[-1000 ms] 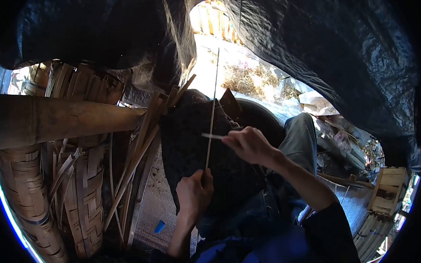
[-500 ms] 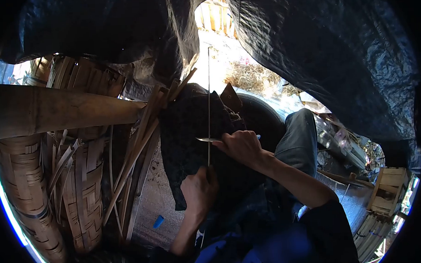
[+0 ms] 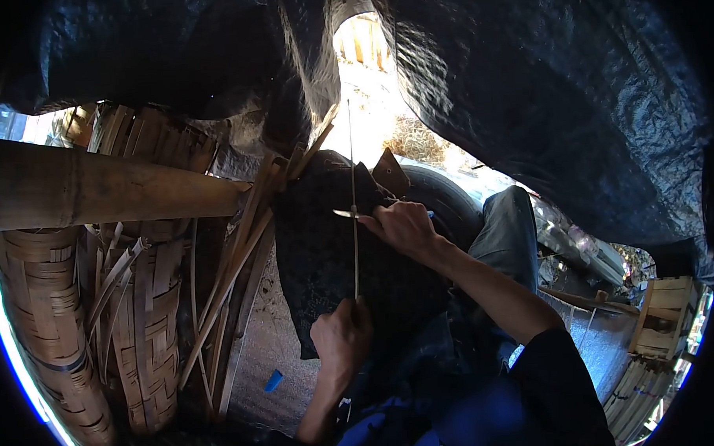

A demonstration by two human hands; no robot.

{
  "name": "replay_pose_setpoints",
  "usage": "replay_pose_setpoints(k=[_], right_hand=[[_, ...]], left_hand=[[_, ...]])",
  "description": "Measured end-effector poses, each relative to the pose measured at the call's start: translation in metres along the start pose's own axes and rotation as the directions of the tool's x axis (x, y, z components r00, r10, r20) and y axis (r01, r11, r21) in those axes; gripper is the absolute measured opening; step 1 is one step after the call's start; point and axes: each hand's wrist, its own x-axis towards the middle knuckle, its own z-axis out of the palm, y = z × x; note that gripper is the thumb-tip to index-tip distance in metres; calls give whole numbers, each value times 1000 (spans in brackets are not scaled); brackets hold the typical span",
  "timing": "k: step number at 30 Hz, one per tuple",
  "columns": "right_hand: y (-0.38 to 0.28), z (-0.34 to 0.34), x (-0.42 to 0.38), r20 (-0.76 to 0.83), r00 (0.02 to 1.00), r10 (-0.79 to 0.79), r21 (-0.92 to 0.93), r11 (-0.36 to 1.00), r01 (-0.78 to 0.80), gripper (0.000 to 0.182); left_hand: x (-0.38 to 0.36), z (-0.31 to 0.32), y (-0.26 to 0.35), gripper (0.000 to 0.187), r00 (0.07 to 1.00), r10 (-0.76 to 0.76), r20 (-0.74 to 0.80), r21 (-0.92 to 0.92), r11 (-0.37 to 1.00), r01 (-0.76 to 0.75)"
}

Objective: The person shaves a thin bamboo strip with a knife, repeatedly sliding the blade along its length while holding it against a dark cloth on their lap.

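A thin pale strip [image 3: 356, 258] runs upright in the view over a dark cloth [image 3: 311, 248] on the lap. Its near end is pinched in my left hand [image 3: 342, 337], fingers closed. Farther up the strip, my right hand [image 3: 404, 228] is wrapped round a small knife [image 3: 344, 213], whose handle is mostly hidden in the fingers. The blade points left and crosses the strip. A brown pointed flap [image 3: 390, 173] shows beyond the cloth.
A thick bamboo pole [image 3: 112, 187] juts in from the left above woven bamboo baskets [image 3: 45, 312]. Split strips [image 3: 237, 266] lean beside them. Dark sheeting [image 3: 526, 99] hangs overhead. A blue scrap [image 3: 274, 380] lies on the floor. A wooden crate [image 3: 661, 316] stands at right.
My right hand and the knife have moved away from my left hand along the strip, toward its far end. My left hand has shifted slightly toward my body.
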Motion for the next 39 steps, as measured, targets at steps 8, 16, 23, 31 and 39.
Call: replay_pose_setpoints(k=[8, 16, 23, 31, 39], right_hand=[[85, 38, 59, 58, 935, 351, 45, 934, -353, 64], [66, -29, 42, 173, 834, 525, 394, 739, -547, 61], [-17, -72, -23, 177, 983, 52, 483, 865, -133, 48], [-35, -59, -34, 243, 969, -53, 433, 899, -59, 46], [-31, -50, -23, 246, 969, -29, 123, 992, -2, 50]], left_hand=[[-38, -35, -9, 34, 988, -42, 146, -48, 998, 50], [19, -27, -7, 37, 979, -54, 198, -102, 992, 75], [44, -29, -6, 42, 861, -105, 498, -528, 751, 397], [38, -7, -22, 37, 760, -115, 639, -721, 253, 645], [29, 8, -28, 35, 779, -151, 609, -765, 147, 627]])
